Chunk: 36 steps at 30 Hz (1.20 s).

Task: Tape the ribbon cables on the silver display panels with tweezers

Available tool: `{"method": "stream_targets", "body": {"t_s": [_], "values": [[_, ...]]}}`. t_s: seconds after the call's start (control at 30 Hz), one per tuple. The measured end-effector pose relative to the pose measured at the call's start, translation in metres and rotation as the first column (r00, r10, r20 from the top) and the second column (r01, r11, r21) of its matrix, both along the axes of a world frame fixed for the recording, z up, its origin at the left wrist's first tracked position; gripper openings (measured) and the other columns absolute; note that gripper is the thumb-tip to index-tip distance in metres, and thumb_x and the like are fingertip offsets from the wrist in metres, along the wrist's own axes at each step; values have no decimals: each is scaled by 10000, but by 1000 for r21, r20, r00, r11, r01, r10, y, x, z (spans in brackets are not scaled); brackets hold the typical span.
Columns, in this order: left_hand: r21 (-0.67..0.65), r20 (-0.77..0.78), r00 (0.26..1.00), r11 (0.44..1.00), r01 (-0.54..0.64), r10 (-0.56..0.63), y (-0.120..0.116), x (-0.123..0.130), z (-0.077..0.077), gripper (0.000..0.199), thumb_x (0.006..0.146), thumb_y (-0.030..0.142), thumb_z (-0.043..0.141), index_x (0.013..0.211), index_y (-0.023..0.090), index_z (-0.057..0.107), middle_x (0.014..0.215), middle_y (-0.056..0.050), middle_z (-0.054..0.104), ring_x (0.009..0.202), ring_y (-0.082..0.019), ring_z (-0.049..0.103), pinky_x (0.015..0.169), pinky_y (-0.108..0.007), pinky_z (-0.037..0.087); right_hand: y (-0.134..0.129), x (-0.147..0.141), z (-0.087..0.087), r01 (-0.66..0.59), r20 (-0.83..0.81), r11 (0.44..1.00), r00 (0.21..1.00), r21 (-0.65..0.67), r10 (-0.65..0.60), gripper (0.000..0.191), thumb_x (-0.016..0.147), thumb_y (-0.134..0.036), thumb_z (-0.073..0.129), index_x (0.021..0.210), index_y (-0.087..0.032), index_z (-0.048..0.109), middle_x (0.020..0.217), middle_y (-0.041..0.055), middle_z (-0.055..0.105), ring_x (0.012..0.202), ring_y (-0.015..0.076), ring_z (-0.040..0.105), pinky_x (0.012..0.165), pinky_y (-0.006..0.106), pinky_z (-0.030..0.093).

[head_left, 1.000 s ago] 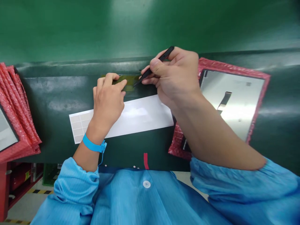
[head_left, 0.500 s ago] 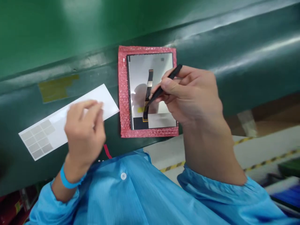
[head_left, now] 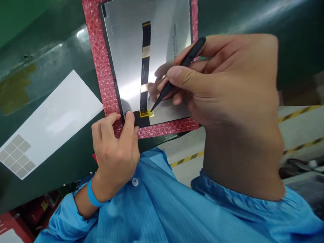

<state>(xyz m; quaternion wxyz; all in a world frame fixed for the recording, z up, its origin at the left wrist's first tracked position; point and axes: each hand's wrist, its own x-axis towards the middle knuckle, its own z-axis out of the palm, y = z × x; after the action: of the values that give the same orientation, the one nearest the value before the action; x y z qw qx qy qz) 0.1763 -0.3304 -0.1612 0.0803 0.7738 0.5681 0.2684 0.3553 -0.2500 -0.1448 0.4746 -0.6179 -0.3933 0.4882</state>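
A display panel (head_left: 124, 40) with a silvery back lies on pink bubble wrap (head_left: 103, 77). A dark ribbon cable (head_left: 145, 69) runs along its back, with yellow tape (head_left: 144, 114) at the cable's lower end. My right hand (head_left: 202, 77) is closed round black tweezers (head_left: 172, 82), their pointed tip beside the tape; I cannot tell whether it touches. At the panel's lower left corner, my left hand (head_left: 115, 141) has its thumb and forefinger on either side of the edge. Its other fingers are curled and partly hidden.
To the left lies a white sheet (head_left: 60, 108) bearing several grey square labels (head_left: 17, 153). Yellowish tape (head_left: 17, 87) is stuck to the green table mat (head_left: 68, 152). Below the table edge, yellow-and-black striped tape (head_left: 187, 158) marks the floor.
My left hand has moved right, from above the white sheet to the panel's corner. The view is closer to the panel, and the tweezers' tip is now lower, beside the yellow tape.
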Motion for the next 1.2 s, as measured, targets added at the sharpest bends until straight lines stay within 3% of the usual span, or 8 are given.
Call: {"method": "stream_targets", "body": {"t_s": [0.23,0.47,0.77,0.97,1.2], "values": [[16,-39,998,999,-46,47,-3,7,-5,307,991,152,673,1290,150,743,1190,-166,664,1136,-285,617,922,-448,551,-2,3,-7,-13,123,993,992,114,-1,254,867,-270,876,732,-296,663,786,52,741,751,299,765,382,370,463],[-17,-29,999,999,-34,33,-4,5,-3,356,976,154,686,1328,168,736,1233,-164,652,1166,-301,604,969,-470,538,-3,6,-7,-36,189,995,982,94,17,294,885,-414,869,758,-295,632,843,56,751,820,294,777,427,358,519],[-4,-58,998,1000,-29,29,-3,6,-1,321,974,170,698,1290,141,748,1223,-158,649,1155,-293,610,984,-446,541,-6,3,-5,-42,186,996,982,73,28,260,945,-90,698,810,-270,566,759,18,702,783,258,761,476,349,522],[-22,-65,997,999,-33,32,-4,6,-2,327,993,187,673,1313,177,737,1249,-148,659,1174,-295,610,1005,-460,542,-9,6,-10,-67,219,993,975,101,44,225,966,-247,747,836,-303,572,800,21,704,832,251,768,459,343,508],[-19,-86,995,999,-43,41,-6,7,0,329,996,205,668,1318,204,734,1272,-146,658,1200,-315,609,1010,-497,550,-11,6,-10,-92,246,987,968,132,57,212,980,-259,715,866,-303,542,807,30,679,895,270,763,493,361,526]]}}
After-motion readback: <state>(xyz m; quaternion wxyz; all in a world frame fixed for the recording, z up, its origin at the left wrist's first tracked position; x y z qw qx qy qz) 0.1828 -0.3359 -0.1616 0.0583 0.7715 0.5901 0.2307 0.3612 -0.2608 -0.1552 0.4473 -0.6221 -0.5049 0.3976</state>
